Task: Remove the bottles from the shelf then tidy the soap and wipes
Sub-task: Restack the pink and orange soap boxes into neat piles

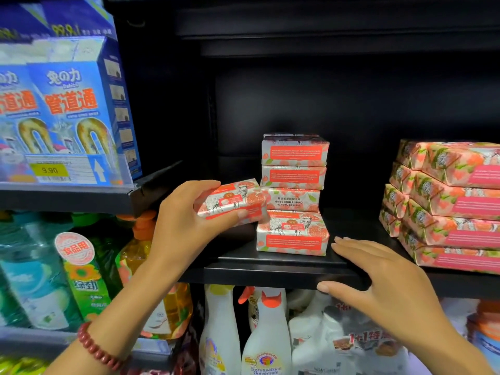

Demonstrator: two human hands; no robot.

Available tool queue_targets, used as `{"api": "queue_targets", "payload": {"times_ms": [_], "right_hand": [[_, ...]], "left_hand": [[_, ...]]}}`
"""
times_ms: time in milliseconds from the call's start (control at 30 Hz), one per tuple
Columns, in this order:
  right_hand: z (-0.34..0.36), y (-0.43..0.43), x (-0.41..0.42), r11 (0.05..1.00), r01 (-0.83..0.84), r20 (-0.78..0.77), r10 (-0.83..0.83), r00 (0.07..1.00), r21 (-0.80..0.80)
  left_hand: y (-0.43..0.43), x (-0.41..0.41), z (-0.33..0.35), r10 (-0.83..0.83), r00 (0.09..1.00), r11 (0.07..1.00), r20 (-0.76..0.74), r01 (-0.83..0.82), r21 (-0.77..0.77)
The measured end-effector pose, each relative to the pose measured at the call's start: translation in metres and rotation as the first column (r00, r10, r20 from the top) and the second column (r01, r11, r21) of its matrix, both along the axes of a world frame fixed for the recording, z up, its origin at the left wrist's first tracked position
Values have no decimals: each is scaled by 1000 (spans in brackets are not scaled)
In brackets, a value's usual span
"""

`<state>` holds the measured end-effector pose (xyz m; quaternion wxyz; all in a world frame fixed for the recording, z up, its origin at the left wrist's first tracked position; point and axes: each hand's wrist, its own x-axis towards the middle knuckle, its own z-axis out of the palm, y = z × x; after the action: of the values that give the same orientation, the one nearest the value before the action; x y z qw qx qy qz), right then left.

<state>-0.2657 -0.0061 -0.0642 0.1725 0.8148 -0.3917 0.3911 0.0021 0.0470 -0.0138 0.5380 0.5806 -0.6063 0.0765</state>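
Black shelf [270, 272]: bare board left of the soap stack [293, 193], under the held bar. There's also a bare gap between the stack and the pink packs [446, 207] on the right. Dark free space above the stack.

Left hand [186, 220] grips one soap bar [232, 203], thumb below and fingers over the top. The bar is tilted and off the board, its right end at the stack's left side; can't tell if they touch.

Right hand [378, 280] is flat, fingers straight, holding nothing. It lies over the shelf's front lip, fingertips just right of the bottom bar.

The stack is four bars high, near the front edge.

Around:
- blue boxes [67, 109] upper left, above a price tag [48, 170]
- green and yellow bottles [81, 280] lower left
- white spray bottles [267, 334] on the shelf below
- red bead bracelet [97, 350] on the left wrist

The pink packs are cut off at the right edge. Small label print is unreadable.
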Motion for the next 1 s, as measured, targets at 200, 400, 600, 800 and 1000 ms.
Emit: {"api": "queue_targets", "payload": {"times_ms": [200,400,600,800,1000], "right_hand": [[-2,-1,-1,1000,11,-20,-12,1000,-27],[-3,-2,-1,998,26,-44,-29,999,-56],[-4,-4,-1,996,44,-45,-47,998,-80],[-4,-5,0,994,31,-42,-36,998,-104],[-4,-5,-1,995,39,-44,-43,998,-91]], "left_hand": [[2,-24,5,-139,990,990,-30,139,1],[-16,-50,7,-219,976,971,0,218,93],[-27,-52,5,-178,977,982,116,168,86],[-16,-38,-10,-197,979,979,62,200,-47],[-21,-44,-10,-203,977,977,72,206,-44]]}}
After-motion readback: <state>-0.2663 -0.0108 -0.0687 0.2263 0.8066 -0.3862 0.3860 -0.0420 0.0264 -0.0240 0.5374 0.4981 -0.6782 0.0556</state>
